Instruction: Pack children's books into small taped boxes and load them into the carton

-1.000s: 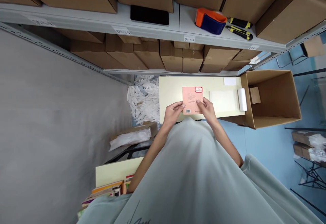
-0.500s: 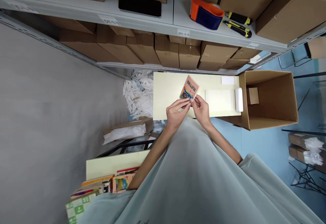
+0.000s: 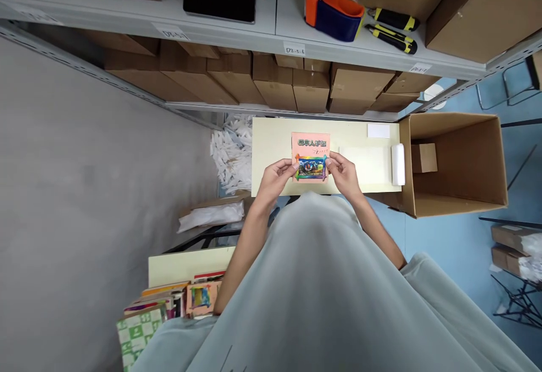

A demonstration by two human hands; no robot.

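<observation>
I hold a small pink booklet [image 3: 310, 147] with a colourful picture on its front cover, face up over a pale yellow table [image 3: 271, 146]. My left hand [image 3: 277, 173] grips its lower left edge with closed fingers. My right hand [image 3: 344, 172] pinches its lower right edge. Both hands sit just above the table's near edge.
A white roll [image 3: 397, 163] and white sheets lie on the table's right part. An open cardboard box [image 3: 455, 163] stands to the right. Shelves behind hold cardboard boxes, a tape dispenser [image 3: 334, 13], box cutters [image 3: 392, 27] and a dark tablet [image 3: 219, 3]. Books [image 3: 169, 304] lie lower left.
The booklet was back side up with a barcode showing. It was flipped over and now shows its front cover, held by both hands.
</observation>
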